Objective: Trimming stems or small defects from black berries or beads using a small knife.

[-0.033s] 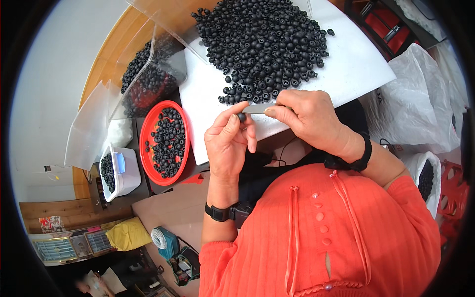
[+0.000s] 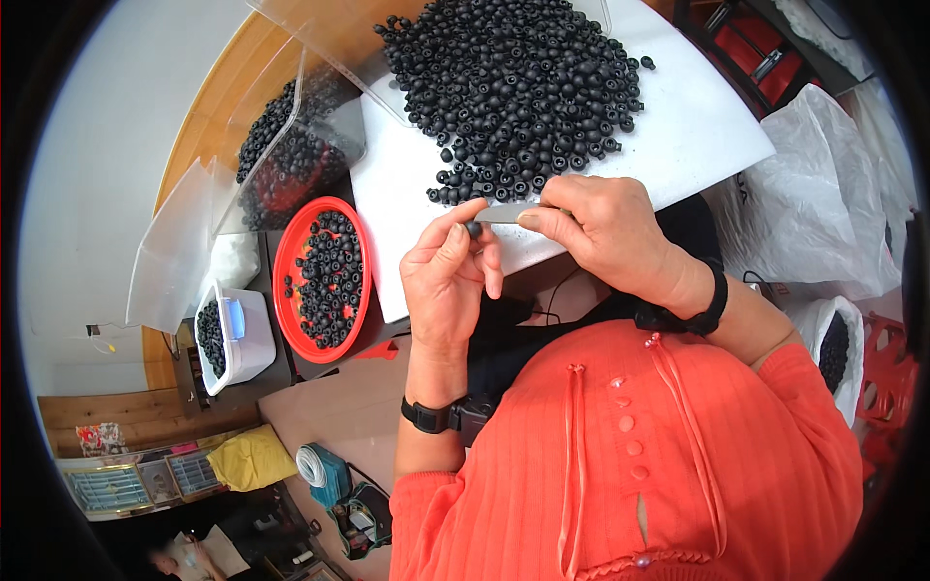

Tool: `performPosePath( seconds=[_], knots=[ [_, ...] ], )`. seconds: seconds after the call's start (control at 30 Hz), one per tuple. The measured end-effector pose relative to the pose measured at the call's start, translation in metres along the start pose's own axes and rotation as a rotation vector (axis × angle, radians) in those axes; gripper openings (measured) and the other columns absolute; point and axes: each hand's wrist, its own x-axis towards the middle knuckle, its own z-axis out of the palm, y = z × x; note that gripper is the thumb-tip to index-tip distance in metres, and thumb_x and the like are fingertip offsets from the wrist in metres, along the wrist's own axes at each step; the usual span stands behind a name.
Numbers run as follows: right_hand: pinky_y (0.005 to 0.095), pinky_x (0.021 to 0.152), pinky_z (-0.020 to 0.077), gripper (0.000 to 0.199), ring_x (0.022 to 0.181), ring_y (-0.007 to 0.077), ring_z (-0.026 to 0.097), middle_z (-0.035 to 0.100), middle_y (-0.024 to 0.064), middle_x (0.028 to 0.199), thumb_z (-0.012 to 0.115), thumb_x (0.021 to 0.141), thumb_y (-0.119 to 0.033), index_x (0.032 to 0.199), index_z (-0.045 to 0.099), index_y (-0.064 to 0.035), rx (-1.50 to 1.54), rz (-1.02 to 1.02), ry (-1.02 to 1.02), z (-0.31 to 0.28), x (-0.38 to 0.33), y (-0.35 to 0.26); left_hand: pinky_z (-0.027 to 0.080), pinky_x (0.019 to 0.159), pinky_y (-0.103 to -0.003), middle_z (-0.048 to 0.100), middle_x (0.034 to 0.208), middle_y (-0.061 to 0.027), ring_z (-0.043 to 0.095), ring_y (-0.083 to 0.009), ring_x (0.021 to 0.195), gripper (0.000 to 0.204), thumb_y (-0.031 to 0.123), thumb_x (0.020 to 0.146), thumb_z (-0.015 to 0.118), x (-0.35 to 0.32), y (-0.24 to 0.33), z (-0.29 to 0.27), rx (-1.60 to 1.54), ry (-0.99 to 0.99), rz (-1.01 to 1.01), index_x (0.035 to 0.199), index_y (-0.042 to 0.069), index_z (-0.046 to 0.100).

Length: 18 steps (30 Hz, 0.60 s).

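My left hand (image 2: 446, 281) pinches one small black round piece (image 2: 474, 229) between thumb and fingertips, just above the near edge of a white board (image 2: 697, 136). My right hand (image 2: 605, 232) grips a thin grey metal blade (image 2: 506, 213) whose tip touches that piece. Just beyond both hands a big heap of the same black round pieces (image 2: 513, 87) lies on the board. Both wrists wear black bands, and my sleeves are orange.
A red tray (image 2: 287, 254) with several black pieces lies left of the board. Nearer the left stand a small white box (image 2: 250, 339) and a clear plastic bin (image 2: 291, 145), both holding black pieces. White bags (image 2: 814, 213) sit on the right, one open bag (image 2: 835, 351) with black pieces.
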Motion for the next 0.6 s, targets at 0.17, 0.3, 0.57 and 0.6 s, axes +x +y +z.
performPosePath(
  seconds=[0.17, 0.3, 0.57, 0.6],
  knots=[
    [0.0382, 0.048, 0.0471, 0.035, 0.053, 0.0287, 0.061, 0.060, 0.0090, 0.061, 0.069, 0.092, -0.033, 0.070, 0.058, -0.0074, -0.026, -0.039, 0.032, 0.0024, -0.0005, 0.0018, 0.052, 0.048, -0.027, 0.064, 0.102, -0.0190, 0.063, -0.0222, 0.077, 0.037, 0.011, 0.103, 0.056, 0.0007, 0.0018, 0.0013, 0.005, -0.007, -0.008, 0.132, -0.011, 0.056],
    [0.0379, 0.049, 0.0474, 0.035, 0.053, 0.0286, 0.062, 0.061, 0.0091, 0.062, 0.069, 0.092, -0.033, 0.070, 0.059, -0.0074, -0.027, -0.013, -0.006, -0.0001, 0.0007, 0.0004, 0.055, 0.049, -0.028, 0.065, 0.103, -0.0201, 0.064, -0.0231, 0.077, 0.037, 0.007, 0.101, 0.057, 0.0005, -0.0007, 0.0016, 0.021, -0.004, 0.010, 0.133, -0.011, 0.056],
    [0.0367, 0.049, 0.0486, 0.034, 0.054, 0.0271, 0.063, 0.061, 0.0084, 0.062, 0.069, 0.093, -0.033, 0.072, 0.059, -0.0081, -0.044, -0.009, 0.016, 0.0025, 0.0001, 0.0007, 0.055, 0.050, -0.028, 0.066, 0.102, -0.0198, 0.065, -0.0239, 0.077, 0.035, 0.005, 0.099, 0.058, 0.0010, -0.0021, 0.0029, 0.067, 0.012, 0.050, 0.131, -0.011, 0.058],
    [0.0367, 0.049, 0.0486, 0.034, 0.054, 0.0271, 0.063, 0.061, 0.0084, 0.062, 0.069, 0.093, -0.033, 0.072, 0.059, -0.0081, -0.046, -0.009, 0.016, 0.0029, -0.0004, -0.0006, 0.055, 0.050, -0.028, 0.066, 0.102, -0.0198, 0.065, -0.0241, 0.076, 0.035, 0.004, 0.099, 0.058, 0.0006, -0.0021, 0.0030, 0.083, 0.025, 0.062, 0.131, -0.011, 0.058]
  ],
)
